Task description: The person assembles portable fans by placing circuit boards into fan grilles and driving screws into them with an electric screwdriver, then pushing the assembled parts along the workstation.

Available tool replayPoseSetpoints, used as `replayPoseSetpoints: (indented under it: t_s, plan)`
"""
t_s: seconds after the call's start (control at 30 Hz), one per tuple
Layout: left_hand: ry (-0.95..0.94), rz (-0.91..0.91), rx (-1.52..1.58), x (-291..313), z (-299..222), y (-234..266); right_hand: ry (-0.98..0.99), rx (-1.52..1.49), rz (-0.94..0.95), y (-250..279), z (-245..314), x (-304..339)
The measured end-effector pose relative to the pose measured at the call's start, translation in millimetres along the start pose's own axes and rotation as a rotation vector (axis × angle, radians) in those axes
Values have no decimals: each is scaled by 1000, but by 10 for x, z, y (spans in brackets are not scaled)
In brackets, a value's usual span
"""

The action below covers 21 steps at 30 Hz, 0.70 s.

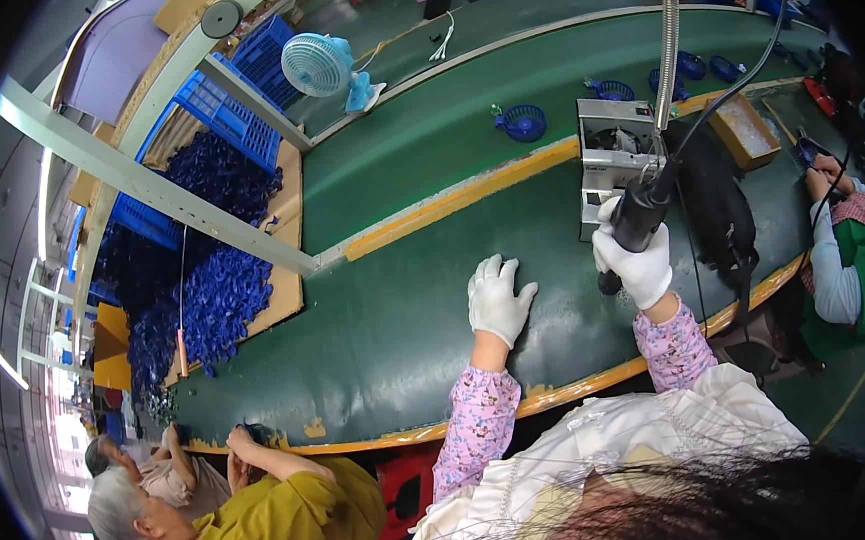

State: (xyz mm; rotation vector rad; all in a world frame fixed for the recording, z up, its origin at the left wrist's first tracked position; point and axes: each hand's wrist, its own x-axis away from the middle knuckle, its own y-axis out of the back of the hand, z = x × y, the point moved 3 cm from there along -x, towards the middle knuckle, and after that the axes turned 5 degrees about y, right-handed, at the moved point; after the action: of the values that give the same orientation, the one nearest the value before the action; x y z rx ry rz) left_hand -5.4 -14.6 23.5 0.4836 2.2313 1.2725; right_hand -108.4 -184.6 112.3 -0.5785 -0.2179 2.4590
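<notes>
Resting on the green bench surface [408, 347], the left hand [500, 300] has its fingers spread, with nothing visible in its grasp. The right hand [643, 270] is wrapped around the black hand tool [639, 213], tilted just beside the metal box [614, 107]. Treat the tool as stiff and fairly heavy (the coiled spring [670, 43] above likely bears some weight); grasp its cylindrical body, since smooth casing may slip against gloves. The box obstructs forward movement; the cable [761, 66] and black bundle [717, 200] crowd the right. Beyond sit a carton [767, 149], a blue basket [521, 123] and a fan [316, 65].
</notes>
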Motion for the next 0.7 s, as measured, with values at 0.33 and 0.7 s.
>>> replayPoseSetpoints:
  t_s: [0.33, 0.7]
  plan:
    - [8, 11, -2, 0, 1, -6, -10, 11, 2, -10, 19, -1]
    - [6, 12, -12, 1, -1, -10, -4, 9, 2, 2, -6, 1]
